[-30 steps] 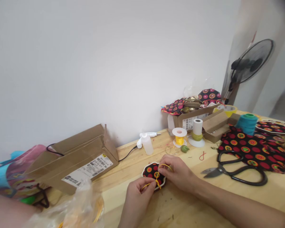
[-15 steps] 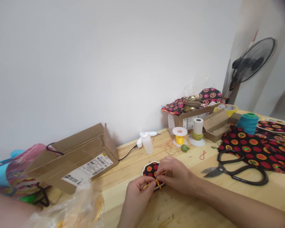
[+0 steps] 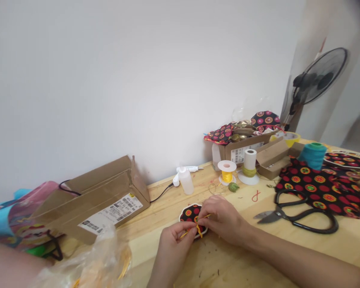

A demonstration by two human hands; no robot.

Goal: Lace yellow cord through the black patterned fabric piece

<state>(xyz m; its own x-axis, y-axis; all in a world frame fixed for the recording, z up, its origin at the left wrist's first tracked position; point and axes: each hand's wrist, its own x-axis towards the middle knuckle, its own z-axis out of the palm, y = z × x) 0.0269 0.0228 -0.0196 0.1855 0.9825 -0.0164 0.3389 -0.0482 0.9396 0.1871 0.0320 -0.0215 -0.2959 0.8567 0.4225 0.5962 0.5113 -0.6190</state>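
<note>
A small black patterned fabric piece [image 3: 187,215] with a pale scalloped edge lies on the table beneath my fingers. Yellow cord [image 3: 199,231] runs across its lower right part. My left hand [image 3: 177,240], at the near side, pinches one part of the cord between thumb and forefinger. From the right, my right hand [image 3: 221,218] pinches another part, and a short end shows beside its fingers. Both hands partly cover the fabric piece, so the cord's path under the fingertips is hidden.
Black-handled scissors [image 3: 288,216] lie right of my hands, near patterned cloth [image 3: 327,188]. Behind stand a yellow cord spool [image 3: 227,176], a white plastic bottle [image 3: 186,182] and a teal thread cone [image 3: 313,156]. A cardboard box [image 3: 99,200] and plastic bag [image 3: 99,260] are at left.
My right hand has shifted very slightly; both hands keep their pinch on the yellow cord. The fabric piece stays in place.
</note>
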